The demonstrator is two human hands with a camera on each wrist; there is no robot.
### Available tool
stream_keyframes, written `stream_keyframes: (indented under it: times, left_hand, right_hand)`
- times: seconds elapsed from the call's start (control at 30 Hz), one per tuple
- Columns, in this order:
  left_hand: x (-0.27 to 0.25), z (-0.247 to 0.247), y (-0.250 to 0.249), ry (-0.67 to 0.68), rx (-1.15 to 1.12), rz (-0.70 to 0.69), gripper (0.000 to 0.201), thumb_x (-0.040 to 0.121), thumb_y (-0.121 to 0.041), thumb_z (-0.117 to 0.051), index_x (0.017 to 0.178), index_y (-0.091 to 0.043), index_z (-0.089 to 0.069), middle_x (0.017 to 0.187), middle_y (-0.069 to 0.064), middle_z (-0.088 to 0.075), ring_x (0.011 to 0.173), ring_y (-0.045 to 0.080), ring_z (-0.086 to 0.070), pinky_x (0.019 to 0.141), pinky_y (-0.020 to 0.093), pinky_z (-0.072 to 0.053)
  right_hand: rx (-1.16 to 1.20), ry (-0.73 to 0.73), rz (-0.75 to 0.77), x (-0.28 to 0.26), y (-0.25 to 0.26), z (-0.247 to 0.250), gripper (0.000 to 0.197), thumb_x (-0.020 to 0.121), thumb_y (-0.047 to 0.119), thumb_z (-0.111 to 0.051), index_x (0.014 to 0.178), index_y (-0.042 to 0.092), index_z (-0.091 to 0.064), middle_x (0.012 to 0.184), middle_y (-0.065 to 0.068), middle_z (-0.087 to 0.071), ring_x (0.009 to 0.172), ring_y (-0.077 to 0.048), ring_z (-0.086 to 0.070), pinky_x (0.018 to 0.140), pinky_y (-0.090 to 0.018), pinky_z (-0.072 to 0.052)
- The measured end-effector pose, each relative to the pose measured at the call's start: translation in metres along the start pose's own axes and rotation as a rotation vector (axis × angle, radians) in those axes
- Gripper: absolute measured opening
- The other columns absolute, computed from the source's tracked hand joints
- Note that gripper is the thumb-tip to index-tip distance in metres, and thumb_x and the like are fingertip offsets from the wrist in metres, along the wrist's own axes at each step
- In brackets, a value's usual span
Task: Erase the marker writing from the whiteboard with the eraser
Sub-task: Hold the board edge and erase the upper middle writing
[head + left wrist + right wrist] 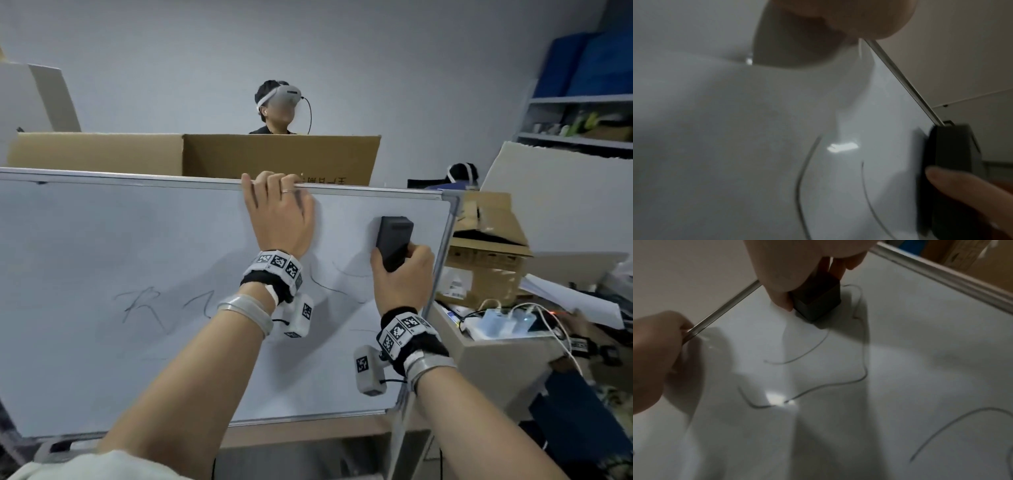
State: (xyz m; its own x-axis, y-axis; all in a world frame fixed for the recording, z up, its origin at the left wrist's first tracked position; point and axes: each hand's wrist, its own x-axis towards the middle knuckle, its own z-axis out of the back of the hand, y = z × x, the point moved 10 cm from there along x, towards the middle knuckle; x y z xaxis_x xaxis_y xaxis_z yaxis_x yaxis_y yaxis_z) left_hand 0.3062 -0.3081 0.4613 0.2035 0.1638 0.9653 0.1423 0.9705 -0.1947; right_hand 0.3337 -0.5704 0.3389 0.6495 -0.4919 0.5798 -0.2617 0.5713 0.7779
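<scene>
Clearly, the whiteboard (102,240) is the biggest thing: a white board in a thin silver frame, standing nearly upright and a little tilted. On it there is thin grey marker writing (144,305), some strokes like characters at the lower middle and long curved lines (818,386) nearer to the right side. Behind the board stands an open cardboard box (274,157); what is inside it I cannot see. To the right, a low beige box (496,356) holds a white power strip with cables. The left hand (277,219) holds the top edge of the frame, the fingers curled over it. The right hand (404,277) grips the eraser (394,240), a dark grey block, by its lower end. The eraser lies flat against the board near the upper right corner, just above the curved lines.
</scene>
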Motion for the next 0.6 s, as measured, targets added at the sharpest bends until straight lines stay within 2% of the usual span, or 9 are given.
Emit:
stream_keyframes:
  times: [0.13, 0.27, 0.47, 0.6]
  left_hand:
    - [-0.003, -0.001, 0.000, -0.028, 0.031, 0.010, 0.020, 0.093, -0.024, -0.053, 0.104, -0.016, -0.067, 0.105, 0.002, -0.064, 0.118, 0.030, -0.055, 0.124, 0.052, -0.019]
    - [-0.001, 0.000, 0.003, -0.014, 0.051, 0.005, 0.022, 0.091, -0.026, -0.054, 0.105, -0.016, -0.068, 0.106, 0.001, -0.065, 0.117, 0.029, -0.055, 0.124, 0.052, -0.019]
    - [0.005, -0.002, 0.007, 0.133, 0.053, -0.112, 0.030, 0.092, -0.028, -0.053, 0.117, -0.019, -0.069, 0.116, -0.003, -0.069, 0.117, 0.025, -0.056, 0.124, 0.047, -0.022]
    - [0.012, 0.002, 0.021, 0.266, 0.009, -0.182, 0.037, 0.096, -0.026, -0.047, 0.130, -0.023, -0.064, 0.129, -0.006, -0.066, 0.123, 0.023, -0.053, 0.120, 0.039, -0.025]
  right_hand:
    - [0.013, -0.028, -0.016, 0.014, -0.028, 0.010, 0.055, 0.078, 0.057, -0.068, 0.110, 0.017, -0.046, 0.103, 0.006, -0.044, 0.095, -0.026, -0.056, 0.077, -0.048, -0.055]
    - [0.055, -0.046, 0.027, 0.010, -0.024, 0.004, 0.057, 0.079, 0.054, -0.071, 0.111, 0.013, -0.047, 0.108, -0.005, -0.051, 0.097, -0.029, -0.055, 0.075, -0.050, -0.054]
    - [0.076, 0.132, 0.236, -0.035, 0.040, -0.051, 0.053, 0.073, 0.039, -0.084, 0.109, 0.011, -0.056, 0.104, -0.007, -0.052, 0.097, -0.027, -0.052, 0.076, -0.038, -0.051]
    - [0.065, 0.194, 0.342, -0.076, 0.087, -0.087, 0.052, 0.066, 0.036, -0.087, 0.103, 0.011, -0.061, 0.096, -0.008, -0.055, 0.089, -0.028, -0.053, 0.078, -0.039, -0.047]
